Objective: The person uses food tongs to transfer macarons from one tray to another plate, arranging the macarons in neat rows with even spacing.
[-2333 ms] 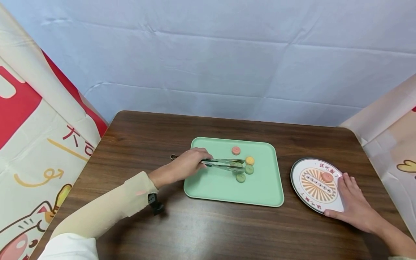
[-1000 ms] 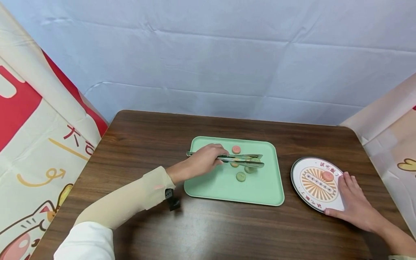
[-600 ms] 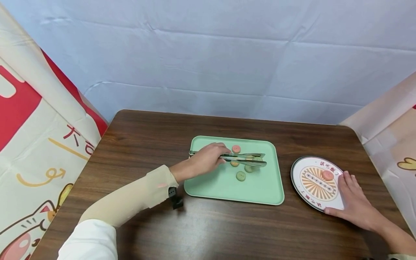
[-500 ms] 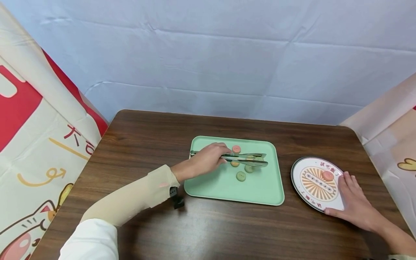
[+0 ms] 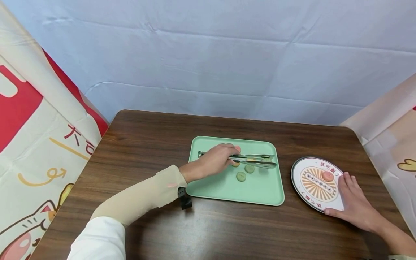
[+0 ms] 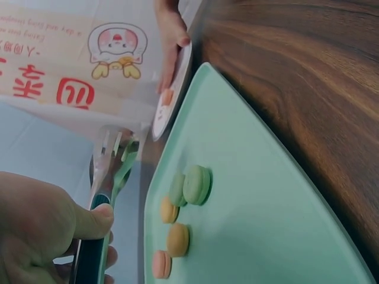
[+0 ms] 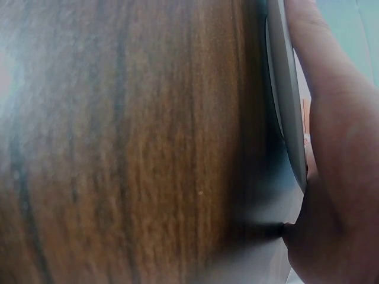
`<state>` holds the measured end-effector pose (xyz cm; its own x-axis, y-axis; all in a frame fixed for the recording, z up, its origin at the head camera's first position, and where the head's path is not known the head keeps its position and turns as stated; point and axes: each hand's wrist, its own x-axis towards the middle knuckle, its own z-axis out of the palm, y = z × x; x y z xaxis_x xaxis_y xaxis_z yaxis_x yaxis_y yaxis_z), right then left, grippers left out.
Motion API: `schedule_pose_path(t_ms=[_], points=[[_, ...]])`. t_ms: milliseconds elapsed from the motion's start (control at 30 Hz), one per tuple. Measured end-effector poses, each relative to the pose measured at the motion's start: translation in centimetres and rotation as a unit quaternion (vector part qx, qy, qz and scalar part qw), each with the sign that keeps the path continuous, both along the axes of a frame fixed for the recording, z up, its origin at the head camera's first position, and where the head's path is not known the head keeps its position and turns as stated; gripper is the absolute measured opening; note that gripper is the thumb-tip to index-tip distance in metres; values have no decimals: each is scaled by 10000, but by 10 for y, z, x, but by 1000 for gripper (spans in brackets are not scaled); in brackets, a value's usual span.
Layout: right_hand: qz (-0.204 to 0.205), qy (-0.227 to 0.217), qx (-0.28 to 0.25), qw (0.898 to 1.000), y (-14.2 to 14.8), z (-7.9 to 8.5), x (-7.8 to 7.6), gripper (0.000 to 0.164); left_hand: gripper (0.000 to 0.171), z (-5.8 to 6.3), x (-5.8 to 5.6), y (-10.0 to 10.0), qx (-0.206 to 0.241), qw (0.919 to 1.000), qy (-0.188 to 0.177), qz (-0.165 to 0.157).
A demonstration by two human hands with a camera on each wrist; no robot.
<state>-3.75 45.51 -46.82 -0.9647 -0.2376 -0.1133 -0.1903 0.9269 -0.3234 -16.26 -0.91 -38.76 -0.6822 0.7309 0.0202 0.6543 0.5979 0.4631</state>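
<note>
My left hand (image 5: 216, 160) grips metal tongs (image 5: 260, 164) above the mint-green tray (image 5: 221, 187). A green macaron (image 5: 266, 160) shows between the tong blades near their tips. Two other green macarons (image 5: 241, 176), two yellow-orange ones (image 6: 177, 239) and a pink one (image 6: 161, 264) lie on the tray. Over at the right, my right hand (image 5: 354, 202) rests on the rim of a round printed plate (image 5: 312, 193), fingers straight and thumb laid along the edge. That plate carries one pink macaron (image 5: 327, 176).
The dark wooden table (image 5: 208, 227) carries the tray and the plate, with a gap of bare wood between them. A pale blue-grey cloth (image 5: 211, 65) hangs behind, and printed cloths (image 5: 39, 173) stand at both sides. A black strap is on the left wrist.
My left hand has moved the tongs to the right across the tray, and a green macaron has gone with their tips. A yellow-orange macaron shows after being hidden. My right hand has stayed put.
</note>
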Motion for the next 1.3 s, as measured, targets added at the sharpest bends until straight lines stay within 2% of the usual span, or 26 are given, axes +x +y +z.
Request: schedule_pose_path(t_ms=[167,367,600,900,1300], points=[[18,38,38,10000,-1,0,1,130,35,-1,2,6,-49,10000,-9,-33],[166,276,15,9995,0,1,3,130,34,0,4,15,-102,9999,69,85],[65,166,47,9998,-2,2,3,130,33,-1,3,28,-212,9993,302,20],[101,217,128,9996,-2,2,2,129,35,-1,4,38,-223,9996,64,129],[123,249,141,9995,-1,1,2,129,36,2,3,55,-305,9995,67,105]])
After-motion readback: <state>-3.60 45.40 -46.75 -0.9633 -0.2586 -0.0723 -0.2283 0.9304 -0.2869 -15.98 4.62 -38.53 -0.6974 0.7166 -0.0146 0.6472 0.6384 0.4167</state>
